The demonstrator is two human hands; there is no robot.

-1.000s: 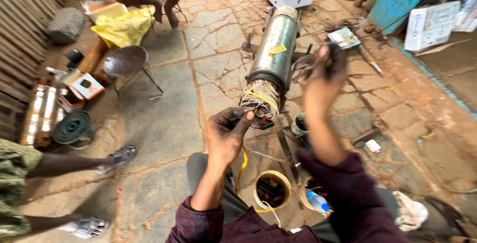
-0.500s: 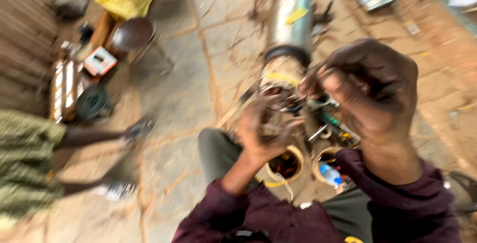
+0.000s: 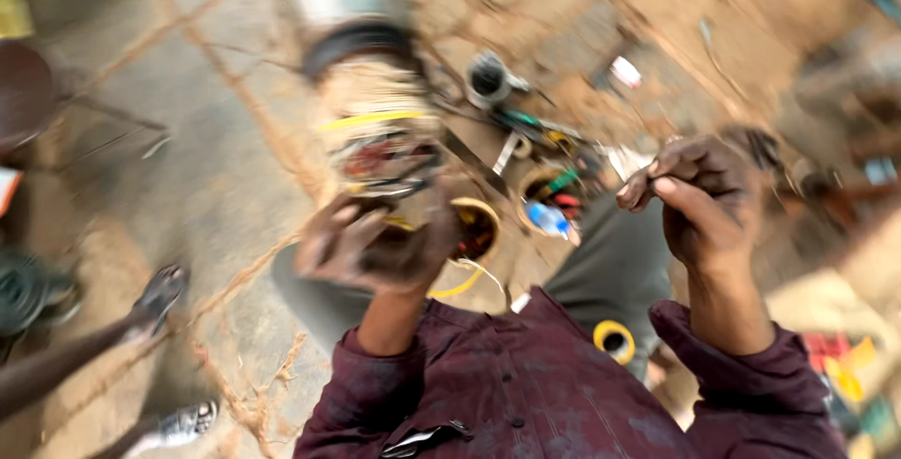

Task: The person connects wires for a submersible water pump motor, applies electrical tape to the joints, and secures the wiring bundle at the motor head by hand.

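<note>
Right hand has swung aside (left hand stays).

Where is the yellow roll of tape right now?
In the head view, the yellow tape roll lies low and right of centre on the person's grey trouser leg, just below the raised right hand and beside its maroon sleeve.

Stone-paved floor, cracked slabs with sandy joints, reddish dirt on the right side. Lying on it: big cylindrical motor with exposed windings at near end, two small round tins of bits, a yellow tape roll, scattered small tools, a dark wire coil at left edge. Heavy blur.
</note>
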